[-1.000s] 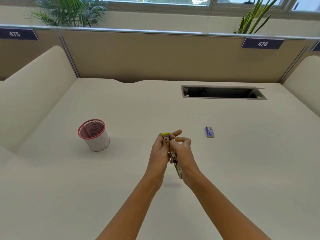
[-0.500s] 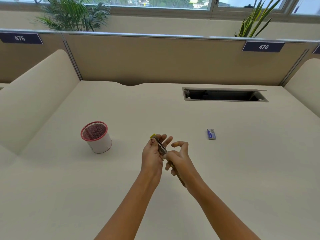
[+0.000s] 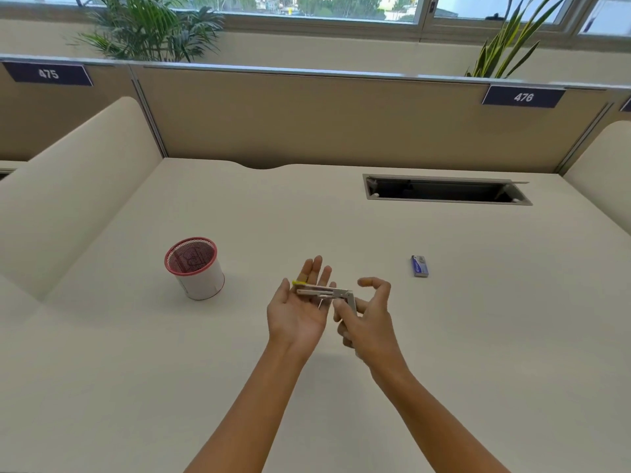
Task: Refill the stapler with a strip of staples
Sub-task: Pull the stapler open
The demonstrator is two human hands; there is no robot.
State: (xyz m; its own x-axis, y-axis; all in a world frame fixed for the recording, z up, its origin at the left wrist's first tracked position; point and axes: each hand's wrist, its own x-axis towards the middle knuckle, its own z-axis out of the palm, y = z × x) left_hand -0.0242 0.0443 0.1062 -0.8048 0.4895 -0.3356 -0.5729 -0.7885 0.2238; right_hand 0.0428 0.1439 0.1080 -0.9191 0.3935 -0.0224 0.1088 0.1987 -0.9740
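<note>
A small metal stapler (image 3: 324,292) with a yellow tip is swung open at its hinge, above the desk's middle. Its long metal arm lies flat across the fingers of my left hand (image 3: 297,315), which is palm up with the fingers stretched out. The other arm hangs down from the hinge, pinched in the lower fingers of my right hand (image 3: 372,322), whose thumb and forefinger are spread apart above it. A small blue staple box (image 3: 419,266) lies on the desk to the right, apart from both hands. No loose staple strip is visible.
A white mesh cup with a red rim (image 3: 196,268) stands on the desk to the left. A dark cable slot (image 3: 444,191) is cut into the desk (image 3: 478,336) at the back right. Beige partition walls enclose the desk at the back and sides.
The stapler has been swung open from upright to lying flat. My left hand has turned palm up and spread out under it, and my right hand has moved right to the hinge end.
</note>
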